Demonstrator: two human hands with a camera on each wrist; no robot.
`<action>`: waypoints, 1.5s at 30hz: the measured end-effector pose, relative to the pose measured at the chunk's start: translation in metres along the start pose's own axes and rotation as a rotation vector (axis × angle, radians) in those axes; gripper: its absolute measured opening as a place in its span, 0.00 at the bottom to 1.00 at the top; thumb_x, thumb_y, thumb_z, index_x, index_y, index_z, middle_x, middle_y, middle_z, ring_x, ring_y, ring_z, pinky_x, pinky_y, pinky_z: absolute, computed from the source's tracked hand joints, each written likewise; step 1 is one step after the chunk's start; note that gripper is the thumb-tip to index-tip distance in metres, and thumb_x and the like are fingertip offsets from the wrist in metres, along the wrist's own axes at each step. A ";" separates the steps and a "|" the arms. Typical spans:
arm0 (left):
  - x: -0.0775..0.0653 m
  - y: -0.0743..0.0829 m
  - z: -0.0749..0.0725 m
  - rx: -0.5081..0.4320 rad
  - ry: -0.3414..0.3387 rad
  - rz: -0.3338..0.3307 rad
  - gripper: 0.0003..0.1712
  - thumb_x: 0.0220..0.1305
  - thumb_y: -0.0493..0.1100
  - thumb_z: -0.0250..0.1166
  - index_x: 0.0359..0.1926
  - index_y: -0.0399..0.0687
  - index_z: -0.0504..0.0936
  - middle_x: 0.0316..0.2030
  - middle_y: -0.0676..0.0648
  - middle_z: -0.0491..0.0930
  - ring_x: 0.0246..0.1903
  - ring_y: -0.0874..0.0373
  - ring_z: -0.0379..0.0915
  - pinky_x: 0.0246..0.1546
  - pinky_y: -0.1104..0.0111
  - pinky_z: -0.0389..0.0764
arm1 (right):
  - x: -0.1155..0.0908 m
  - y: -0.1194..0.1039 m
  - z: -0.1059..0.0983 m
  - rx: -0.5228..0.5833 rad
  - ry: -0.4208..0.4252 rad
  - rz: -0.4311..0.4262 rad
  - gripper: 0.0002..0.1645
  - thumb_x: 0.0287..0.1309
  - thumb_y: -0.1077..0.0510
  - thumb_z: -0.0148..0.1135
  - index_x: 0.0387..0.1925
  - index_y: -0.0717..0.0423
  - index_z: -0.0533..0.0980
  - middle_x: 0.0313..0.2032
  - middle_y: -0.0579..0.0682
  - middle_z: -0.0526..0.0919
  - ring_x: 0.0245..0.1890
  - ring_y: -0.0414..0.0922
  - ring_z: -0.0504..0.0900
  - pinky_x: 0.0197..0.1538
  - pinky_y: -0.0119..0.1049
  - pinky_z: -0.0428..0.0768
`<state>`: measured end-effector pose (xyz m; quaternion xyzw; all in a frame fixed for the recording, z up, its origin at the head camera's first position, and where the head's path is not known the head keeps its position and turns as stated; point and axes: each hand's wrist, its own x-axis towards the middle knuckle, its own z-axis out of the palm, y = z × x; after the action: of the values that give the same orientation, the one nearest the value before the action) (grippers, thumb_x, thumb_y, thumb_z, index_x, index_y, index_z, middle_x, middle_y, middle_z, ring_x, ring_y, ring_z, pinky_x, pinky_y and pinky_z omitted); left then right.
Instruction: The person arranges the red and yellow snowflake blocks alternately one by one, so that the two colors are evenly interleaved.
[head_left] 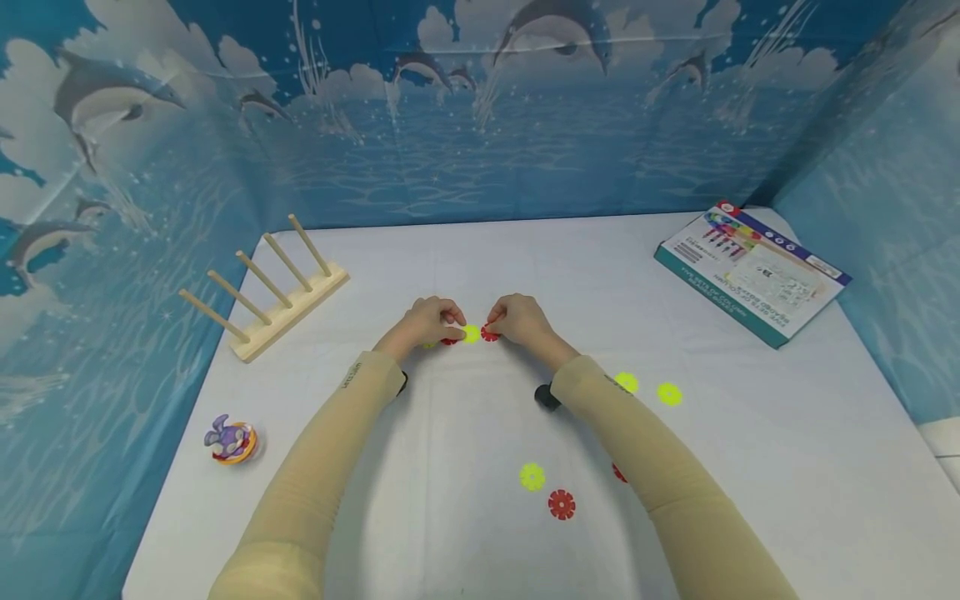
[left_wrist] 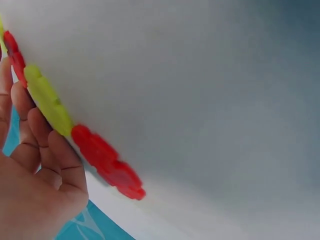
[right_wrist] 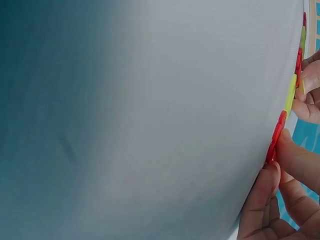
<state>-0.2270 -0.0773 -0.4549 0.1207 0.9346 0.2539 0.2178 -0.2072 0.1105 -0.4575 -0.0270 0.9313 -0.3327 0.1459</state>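
Observation:
Red and yellow notched plastic interlocking discs form a row just over the white table. My left hand [head_left: 431, 319] pinches a red disc [right_wrist: 299, 65] within the row, its curled fingers reaching along beside the neighbouring yellow disc [head_left: 471, 334]. The thumb and fingers of my right hand [head_left: 523, 320] pinch the red disc [right_wrist: 276, 137] at the right end. This end disc meets the yellow one edge to edge between the hands. Beyond the left fingers another yellow disc [head_left: 428, 344] shows, partly covered by that hand.
A wooden rack with several pegs [head_left: 281, 312] stands left. A box [head_left: 753, 271] lies at the back right. Near the left edge sits a small purple toy [head_left: 231, 439]. Loose discs, including a yellow disc [head_left: 532, 477] and a red disc [head_left: 561, 504], lie around the right forearm.

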 end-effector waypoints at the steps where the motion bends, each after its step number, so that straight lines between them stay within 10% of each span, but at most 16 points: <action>1: 0.000 0.000 0.000 -0.001 -0.002 0.004 0.11 0.62 0.47 0.70 0.44 0.52 0.83 0.42 0.49 0.76 0.48 0.52 0.65 0.50 0.60 0.68 | 0.000 0.000 0.000 0.001 -0.002 0.001 0.09 0.58 0.58 0.69 0.38 0.59 0.83 0.33 0.52 0.83 0.33 0.44 0.76 0.37 0.31 0.74; 23: 0.008 0.022 0.018 -0.004 0.002 0.064 0.14 0.58 0.46 0.72 0.46 0.52 0.84 0.50 0.46 0.78 0.55 0.49 0.65 0.57 0.51 0.66 | -0.001 0.002 0.002 0.001 -0.006 -0.012 0.07 0.56 0.60 0.69 0.37 0.59 0.82 0.34 0.53 0.85 0.32 0.43 0.75 0.33 0.29 0.71; 32: 0.009 0.024 0.013 -0.070 0.011 0.022 0.14 0.57 0.46 0.74 0.45 0.53 0.85 0.50 0.46 0.77 0.51 0.50 0.66 0.41 0.62 0.75 | 0.001 0.004 -0.005 0.042 -0.015 -0.028 0.09 0.58 0.60 0.67 0.39 0.60 0.82 0.37 0.55 0.85 0.35 0.45 0.78 0.38 0.32 0.75; 45: 0.011 0.024 0.014 -0.048 0.001 0.038 0.13 0.58 0.45 0.73 0.45 0.53 0.85 0.48 0.48 0.77 0.53 0.51 0.65 0.57 0.55 0.67 | -0.038 0.014 -0.029 0.110 -0.088 -0.061 0.13 0.61 0.57 0.65 0.46 0.58 0.80 0.44 0.55 0.84 0.40 0.47 0.80 0.43 0.36 0.78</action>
<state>-0.2275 -0.0478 -0.4573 0.1330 0.9259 0.2803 0.2155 -0.1786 0.1448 -0.4355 -0.0618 0.9030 -0.3864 0.1776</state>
